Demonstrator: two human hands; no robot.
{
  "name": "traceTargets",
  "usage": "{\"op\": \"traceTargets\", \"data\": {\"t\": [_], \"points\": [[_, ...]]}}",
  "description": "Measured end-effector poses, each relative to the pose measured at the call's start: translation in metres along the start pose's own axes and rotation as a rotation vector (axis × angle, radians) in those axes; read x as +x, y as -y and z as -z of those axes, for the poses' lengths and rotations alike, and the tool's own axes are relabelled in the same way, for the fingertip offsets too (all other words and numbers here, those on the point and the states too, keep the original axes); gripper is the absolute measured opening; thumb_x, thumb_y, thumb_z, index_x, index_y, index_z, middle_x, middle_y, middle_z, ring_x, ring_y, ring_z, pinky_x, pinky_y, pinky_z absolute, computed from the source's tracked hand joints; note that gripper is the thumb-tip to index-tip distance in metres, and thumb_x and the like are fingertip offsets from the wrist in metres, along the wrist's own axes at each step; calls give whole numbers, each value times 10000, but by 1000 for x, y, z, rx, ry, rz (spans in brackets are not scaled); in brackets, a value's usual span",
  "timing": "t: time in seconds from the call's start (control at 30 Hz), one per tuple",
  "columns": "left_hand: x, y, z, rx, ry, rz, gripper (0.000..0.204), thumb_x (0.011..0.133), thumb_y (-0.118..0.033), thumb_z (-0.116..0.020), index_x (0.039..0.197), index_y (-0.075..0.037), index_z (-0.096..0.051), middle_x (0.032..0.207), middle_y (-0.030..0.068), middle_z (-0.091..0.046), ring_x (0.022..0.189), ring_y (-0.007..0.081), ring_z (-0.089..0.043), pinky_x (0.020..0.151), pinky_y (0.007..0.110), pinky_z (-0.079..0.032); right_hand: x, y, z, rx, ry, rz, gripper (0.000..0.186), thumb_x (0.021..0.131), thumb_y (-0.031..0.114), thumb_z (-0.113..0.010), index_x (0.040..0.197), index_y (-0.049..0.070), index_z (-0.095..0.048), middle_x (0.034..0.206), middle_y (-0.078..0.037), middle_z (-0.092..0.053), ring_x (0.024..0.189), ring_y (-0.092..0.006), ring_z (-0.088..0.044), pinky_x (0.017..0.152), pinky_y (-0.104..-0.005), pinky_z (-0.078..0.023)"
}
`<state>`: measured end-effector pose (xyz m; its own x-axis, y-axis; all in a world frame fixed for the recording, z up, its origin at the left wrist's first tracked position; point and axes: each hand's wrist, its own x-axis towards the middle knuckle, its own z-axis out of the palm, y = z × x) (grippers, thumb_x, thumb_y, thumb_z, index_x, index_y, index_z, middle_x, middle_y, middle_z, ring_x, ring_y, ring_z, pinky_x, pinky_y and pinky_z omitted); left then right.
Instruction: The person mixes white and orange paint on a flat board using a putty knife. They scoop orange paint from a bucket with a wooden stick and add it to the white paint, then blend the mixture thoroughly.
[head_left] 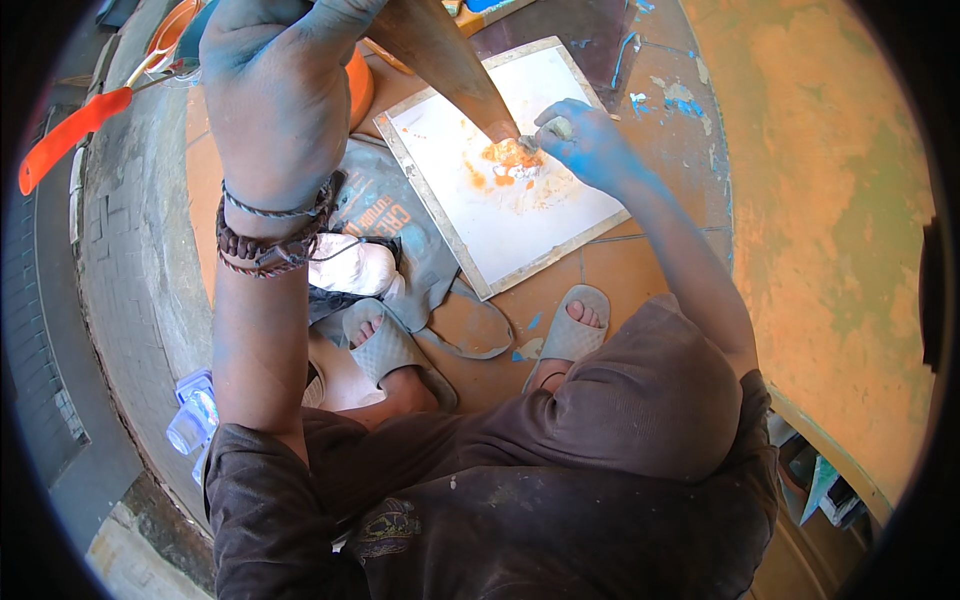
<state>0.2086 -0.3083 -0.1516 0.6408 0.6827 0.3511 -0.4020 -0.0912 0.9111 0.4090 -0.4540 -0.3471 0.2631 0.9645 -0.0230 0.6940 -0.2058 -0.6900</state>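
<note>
My left hand (280, 90), smeared with blue, is closed high on a long, tapered brown piece (450, 70) that slants down to a white sheet (500, 235) in a pale frame. Beside its lower end, my blue-stained right hand (585, 150) pinches a small pale lump (560, 128). Orange and white smears (505, 172) lie on the sheet under that end, with a dark bit at the tip that I cannot make out.
A grey bag (425, 270) and white bundle (355, 265) lie left of the sheet, near my sandalled feet. An orange container (360, 90) and red-handled tool (75, 130) are at upper left, blue plastic items (195, 410) at lower left. A mottled yellow surface (815, 230) borders the right.
</note>
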Motion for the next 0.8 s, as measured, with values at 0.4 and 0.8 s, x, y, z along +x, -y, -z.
{"op": "traceTargets", "data": {"t": [0.4, 0.8], "points": [[-9, 6, -8, 34, -99, 1, 175, 895, -97, -575, 1022, 20, -542, 885, 128, -616, 838, 224, -628, 757, 334, -522, 1, -1, 2, -32, 13, -19, 251, 803, 224, -639, 966, 33, -632, 962, -156, -611, 850, -305, -608, 770, -373, -479], [-9, 20, -3, 81, -122, -49, 181, 883, -91, -595, 1016, 21, -542, 888, 128, -617, 813, 223, -632, 737, 337, -527, -16, -16, 8, 153, -83, -158, 262, 820, 235, -651, 985, 32, -637, 953, -141, -629, 879, -248, -609, 789, -350, -473]]}}
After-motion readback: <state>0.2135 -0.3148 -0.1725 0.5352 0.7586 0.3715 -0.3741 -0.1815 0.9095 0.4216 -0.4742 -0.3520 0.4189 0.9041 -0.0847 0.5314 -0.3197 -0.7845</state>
